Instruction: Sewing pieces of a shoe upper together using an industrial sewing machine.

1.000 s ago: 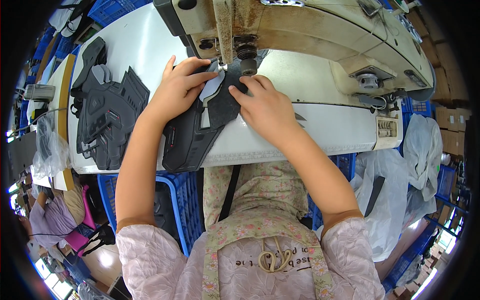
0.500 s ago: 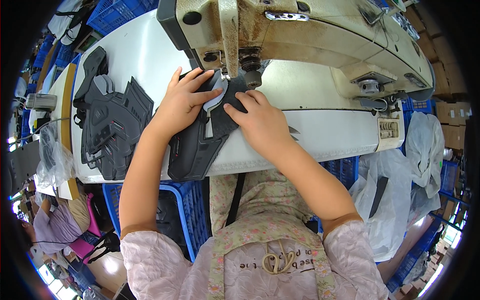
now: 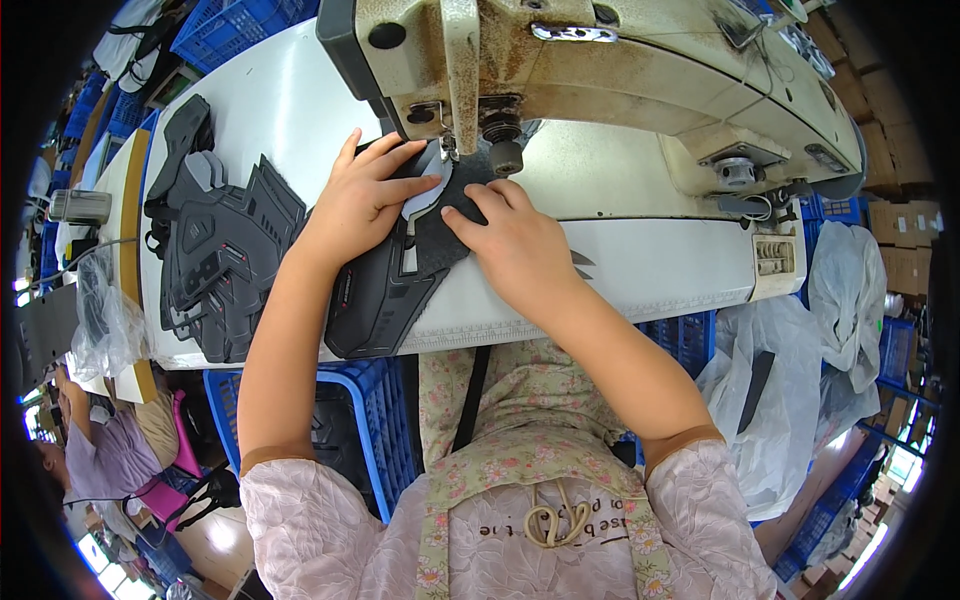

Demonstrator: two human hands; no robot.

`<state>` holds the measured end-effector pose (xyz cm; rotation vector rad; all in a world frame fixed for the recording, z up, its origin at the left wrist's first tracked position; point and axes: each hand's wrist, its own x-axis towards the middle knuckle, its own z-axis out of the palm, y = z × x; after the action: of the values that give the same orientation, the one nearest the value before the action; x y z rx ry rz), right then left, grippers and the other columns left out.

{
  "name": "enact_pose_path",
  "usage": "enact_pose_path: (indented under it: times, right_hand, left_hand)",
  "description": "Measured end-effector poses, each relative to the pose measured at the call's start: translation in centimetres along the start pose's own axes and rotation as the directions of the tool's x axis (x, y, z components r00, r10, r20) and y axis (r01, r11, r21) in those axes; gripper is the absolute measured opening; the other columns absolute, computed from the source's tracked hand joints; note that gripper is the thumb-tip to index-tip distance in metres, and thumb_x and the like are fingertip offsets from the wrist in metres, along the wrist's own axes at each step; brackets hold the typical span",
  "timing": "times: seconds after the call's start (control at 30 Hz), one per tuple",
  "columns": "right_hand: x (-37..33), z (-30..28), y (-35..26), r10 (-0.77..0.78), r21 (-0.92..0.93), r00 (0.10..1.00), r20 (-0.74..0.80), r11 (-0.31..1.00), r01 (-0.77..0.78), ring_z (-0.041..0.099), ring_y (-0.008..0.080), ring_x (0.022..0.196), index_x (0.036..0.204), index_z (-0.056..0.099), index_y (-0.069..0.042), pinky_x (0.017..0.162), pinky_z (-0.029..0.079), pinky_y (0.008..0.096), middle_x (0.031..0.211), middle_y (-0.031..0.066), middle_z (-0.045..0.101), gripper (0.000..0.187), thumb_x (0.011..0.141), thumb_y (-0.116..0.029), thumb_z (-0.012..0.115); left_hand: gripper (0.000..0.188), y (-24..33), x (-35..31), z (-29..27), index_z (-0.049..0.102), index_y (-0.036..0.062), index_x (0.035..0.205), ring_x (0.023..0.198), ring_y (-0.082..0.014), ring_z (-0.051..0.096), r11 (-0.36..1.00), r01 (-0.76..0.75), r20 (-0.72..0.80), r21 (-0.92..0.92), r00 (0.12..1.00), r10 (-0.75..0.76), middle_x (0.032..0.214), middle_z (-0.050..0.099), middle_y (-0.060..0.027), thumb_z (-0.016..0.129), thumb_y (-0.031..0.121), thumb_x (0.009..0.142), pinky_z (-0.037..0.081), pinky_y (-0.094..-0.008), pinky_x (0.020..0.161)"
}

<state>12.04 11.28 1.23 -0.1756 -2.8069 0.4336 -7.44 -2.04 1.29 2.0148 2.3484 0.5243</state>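
Note:
Fingers spread, my left hand (image 3: 365, 210) presses flat on a dark grey fabric panel (image 3: 385, 305) and a light grey curved piece (image 3: 424, 198) laid on it. My right hand (image 3: 515, 240) rests on the panel's right side, its thumb apart from the slightly bent fingers. Just beyond my fingertips, the presser foot (image 3: 449, 150) of the sewing machine (image 3: 590, 85) stands at the far end of the curved piece. Whether the needle is down in the fabric is too small to tell. The panel's near end lies along the table's front edge.
To the left lies a pile of similar dark panels (image 3: 225, 265), with light curved pieces (image 3: 205, 170) near its top. A blue crate (image 3: 375, 430) stands below the table edge. Plastic bags (image 3: 765, 400) hang at the right. Another person (image 3: 110, 440) sits at the far left.
The dark panel has shifted slightly, its near end swinging a little left. Both my hands have moved slightly with it and keep their places on the fabric.

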Motion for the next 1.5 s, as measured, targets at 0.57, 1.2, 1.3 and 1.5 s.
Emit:
enact_pose_path:
  times: [0.57, 1.2, 1.3, 1.5]
  right_hand:
    - [0.5, -0.1, 0.5, -0.023, -0.017, 0.997, -0.072, 1.0, 0.022, 0.055, 0.0298, 0.116, 0.115, 0.069, -0.011, 0.08, 0.056, 0.0359, 0.123, 0.0112, 0.06, 0.036, 0.08, -0.009, 0.06]
    - [1.4, -0.2, 2.6, -0.012, 0.055, 0.991, -0.132, 0.998, 0.019, 0.059, 0.0266, 0.112, 0.103, 0.075, -0.015, 0.079, 0.056, 0.0362, 0.109, 0.0086, 0.067, 0.029, 0.078, -0.008, 0.061]
    - [1.7, -0.3, 2.9, -0.012, 0.031, 0.993, -0.118, 0.999, 0.016, 0.06, 0.0256, 0.112, 0.1, 0.076, -0.017, 0.078, 0.056, 0.0356, 0.11, 0.0072, 0.067, 0.027, 0.078, -0.01, 0.062]
    - [2.1, -0.4, 3.4, -0.005, 0.019, 0.994, -0.107, 1.0, 0.007, 0.059, 0.0222, 0.11, 0.094, 0.077, -0.017, 0.077, 0.056, 0.0335, 0.11, 0.0027, 0.067, 0.023, 0.077, -0.012, 0.063]
  left_hand:
    - [0.041, 0.5, 0.3, 0.3, 0.075, 0.0226, 0.109, 0.107, -0.0233, 0.057, 1.0, -0.016, -0.164, 0.015, 0.986, 0.018, 0.11, 0.064, -0.0012, 0.061, 0.002, 0.076, 0.04, -0.0391, 0.091]
    - [0.037, 1.7, 0.4, 0.2, 0.075, 0.0118, 0.105, 0.103, -0.0275, 0.059, 0.999, 0.034, -0.167, -0.005, 0.985, -0.035, 0.105, 0.065, -0.0074, 0.061, -0.001, 0.074, 0.045, -0.0415, 0.086]
    - [0.039, 2.2, 0.5, 0.4, 0.074, 0.0117, 0.108, 0.103, -0.0278, 0.059, 0.999, 0.054, -0.176, -0.002, 0.983, -0.054, 0.105, 0.063, -0.007, 0.061, -0.001, 0.074, 0.045, -0.0413, 0.086]
    - [0.039, 3.1, 0.6, 1.0, 0.071, 0.0075, 0.111, 0.104, -0.0302, 0.059, 0.996, 0.087, -0.217, 0.003, 0.972, -0.084, 0.106, 0.064, -0.0097, 0.06, -0.001, 0.075, 0.046, -0.0417, 0.086]
